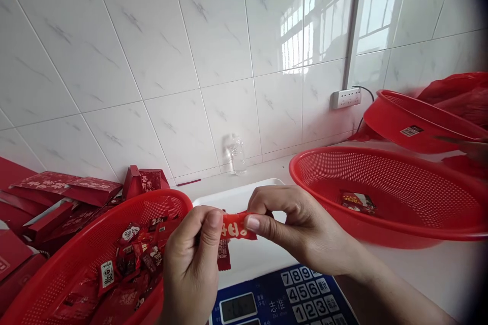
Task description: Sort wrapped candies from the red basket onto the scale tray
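Between my two hands is a small red candy-style wrapped packet [235, 225] with pale lettering, held level above the white tray of a weighing scale. My left hand [192, 259] pinches its left end between thumb and fingers. My right hand [307, 228] grips the right end the same way. A darker red packet [223, 255] shows just below, beside my left fingers; whether they hold it or it lies on the tray, I cannot tell. Under my hands are the white tray [249, 259] and the scale's blue keypad panel [267, 304] with a small display.
At left, a red perforated basket [49, 282] holds many wrapped packets, with red cardboard boxes [49, 188] behind it. To the right, another red basket [400, 236] contains a packet [357, 201]. A tilted basket [430, 137], clear bottle [238, 155] and power strip [346, 98] are farther back.
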Available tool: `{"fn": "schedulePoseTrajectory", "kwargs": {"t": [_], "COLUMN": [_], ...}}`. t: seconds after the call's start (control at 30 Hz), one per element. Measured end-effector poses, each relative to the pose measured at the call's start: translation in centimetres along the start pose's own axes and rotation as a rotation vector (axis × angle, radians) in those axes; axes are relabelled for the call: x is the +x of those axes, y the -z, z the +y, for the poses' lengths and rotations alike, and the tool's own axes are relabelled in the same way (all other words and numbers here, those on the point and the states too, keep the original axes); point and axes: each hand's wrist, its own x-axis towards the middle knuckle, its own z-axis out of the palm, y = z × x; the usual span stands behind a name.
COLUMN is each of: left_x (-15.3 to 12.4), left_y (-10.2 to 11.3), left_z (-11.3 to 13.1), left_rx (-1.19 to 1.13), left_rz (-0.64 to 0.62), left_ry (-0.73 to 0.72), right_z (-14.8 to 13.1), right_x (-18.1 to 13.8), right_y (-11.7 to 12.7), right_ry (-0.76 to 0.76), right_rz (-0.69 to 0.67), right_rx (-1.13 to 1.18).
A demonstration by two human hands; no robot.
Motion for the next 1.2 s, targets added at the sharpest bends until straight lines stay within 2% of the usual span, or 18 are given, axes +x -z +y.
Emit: {"fn": "schedulePoseTrajectory", "kwargs": {"t": [0.13, 0.3, 0.37, 0.47, 0.53, 0.7, 0.83, 0.93, 1.2], "left_x": [0.5, 0.6, 0.4, 0.2, 0.2, 0.0, -0.2, -0.4, -0.5], "left_y": [0.1, 0.3, 0.2, 0.0, -0.2, -0.3, -0.2, -0.2, 0.2], "left_z": [-0.1, -0.4, -0.4, -0.2, 0.1, 0.9, 1.3, 1.1, 0.4], "left_rx": [-0.025, -0.119, -0.137, -0.181, -0.233, -0.364, -0.477, -0.527, -0.486], "left_rz": [-0.009, -0.156, -0.128, -0.049, -0.052, -0.129, -0.266, -0.302, -0.321], "left_ry": [0.066, 0.160, 0.165, 0.149, 0.142, 0.188, 0.289, 0.375, 0.251], "right_z": [0.3, 0.7, 0.6, 0.4, 0.3, 0.7, 0.7, 0.6, 0.5], "right_x": [0.5, 0.8, 0.8, 0.8, 0.8, 0.8, 0.6, 0.4, 0.4], "right_y": [-0.1, 0.0, 0.1, -0.1, -0.2, -0.5, -0.8, -1.1, -1.2], "right_ry": [-0.112, -0.101, -0.096, -0.066, -0.043, -0.045, -0.088, -0.087, -0.022], "right_rz": [-0.019, 0.022, 0.015, -0.123, -0.209, -0.243, -0.223, -0.200, -0.169], "right_rx": [0.123, 0.257, 0.258, 0.293, 0.351, 0.477, 0.497, 0.554, 0.535]}}
